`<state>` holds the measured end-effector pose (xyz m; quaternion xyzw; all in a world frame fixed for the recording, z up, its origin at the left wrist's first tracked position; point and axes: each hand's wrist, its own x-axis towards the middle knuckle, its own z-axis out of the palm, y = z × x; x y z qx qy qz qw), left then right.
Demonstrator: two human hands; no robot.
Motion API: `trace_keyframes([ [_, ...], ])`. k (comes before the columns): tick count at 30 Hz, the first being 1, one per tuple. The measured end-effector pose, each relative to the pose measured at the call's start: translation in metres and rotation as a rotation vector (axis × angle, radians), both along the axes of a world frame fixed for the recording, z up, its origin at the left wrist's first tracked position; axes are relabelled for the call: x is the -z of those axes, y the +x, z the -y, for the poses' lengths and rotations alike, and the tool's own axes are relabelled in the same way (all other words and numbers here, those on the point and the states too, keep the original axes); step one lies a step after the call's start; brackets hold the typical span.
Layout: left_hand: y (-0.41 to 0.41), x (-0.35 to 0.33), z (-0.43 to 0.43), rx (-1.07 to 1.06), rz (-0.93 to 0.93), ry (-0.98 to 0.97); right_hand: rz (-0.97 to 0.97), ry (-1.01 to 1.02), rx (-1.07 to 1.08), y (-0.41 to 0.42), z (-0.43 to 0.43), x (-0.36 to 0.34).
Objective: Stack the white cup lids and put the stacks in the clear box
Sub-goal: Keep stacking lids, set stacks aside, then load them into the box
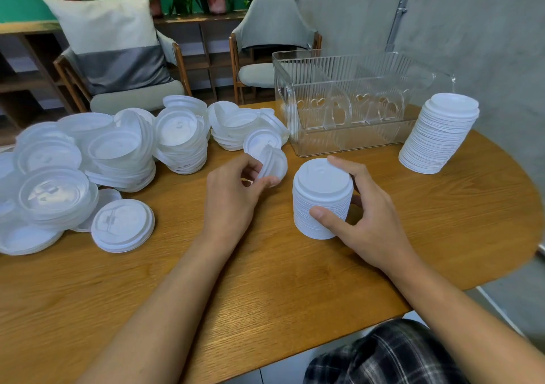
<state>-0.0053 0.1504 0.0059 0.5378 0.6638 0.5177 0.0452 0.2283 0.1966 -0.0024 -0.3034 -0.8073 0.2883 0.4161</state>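
Left hand [233, 189] pinches 1 lid [274, 165], right hand [368, 215] grips stack [321, 200] near clear box [348, 144] holding dividers [336, 109].

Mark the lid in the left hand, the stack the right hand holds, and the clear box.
single lid [276, 163], head view, on its tilted face.
lid stack [320, 199], head view, on its side.
clear box [354, 139], head view, on its front wall.

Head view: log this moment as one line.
left hand pinches single lid | right hand grips short stack | tall stack stands beside clear box | no lids in box | loose lids piled left
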Motion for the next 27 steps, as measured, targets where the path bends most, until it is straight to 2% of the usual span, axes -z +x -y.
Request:
trace_keyframes([
  [7, 0.014, -0.019, 0.008, -0.002, 0.201, 0.124, -0.009, 0.023, 0.029, 0.000, -0.001, -0.001],
  [9, 0.016, -0.025, 0.010, 0.054, 0.343, 0.142, -0.015, 0.022, 0.032, 0.000, -0.001, 0.000],
  [13, 0.018, -0.037, 0.014, 0.266, 0.771, 0.105, -0.017, 0.013, 0.042, 0.000, -0.001, 0.000],
  [16, 0.020, -0.038, 0.015, 0.407, 0.895, 0.045, -0.036, -0.015, 0.033, 0.000, -0.001, -0.001],
  [18, 0.024, -0.037, 0.016, 0.435, 0.819, 0.001, -0.046, -0.012, 0.027, 0.000, 0.000, -0.001],
  [22, 0.034, -0.031, 0.016, 0.408, 0.513, -0.032, -0.040, 0.017, 0.020, 0.000, 0.001, -0.002],
  [27, 0.037, -0.020, 0.018, 0.334, 0.224, -0.061, -0.028, 0.030, 0.017, 0.000, 0.001, -0.001],
])
